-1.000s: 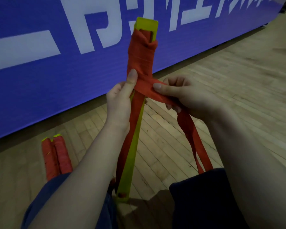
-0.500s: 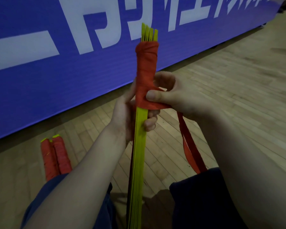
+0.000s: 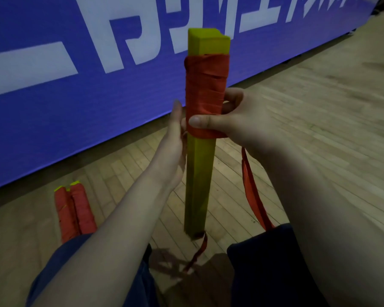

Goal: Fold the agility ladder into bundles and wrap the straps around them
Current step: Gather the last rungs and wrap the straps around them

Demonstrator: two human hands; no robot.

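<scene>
A bundle of yellow ladder rungs stands upright in front of me, its upper part bound in red strap. My right hand holds the bundle at the lowest turn, thumb pressed across the red strap and fingers curled behind. My left hand lies along the bundle's left side with the fingers straight up; its fingertips behind the bundle are hidden. The loose strap end hangs from under my right hand down to my lap. A short red tail dangles from the bundle's bottom.
Two finished bundles, wrapped in red with yellow tips, lie on the wooden floor at the lower left beside my knee. A blue banner with white lettering runs along the floor just behind. My legs in dark shorts fill the bottom.
The bundle has turned about its long axis, from its edge to a broad face. Another strap turn sits lower on it. My left hand's fingers went from gripping to straight along the side.
</scene>
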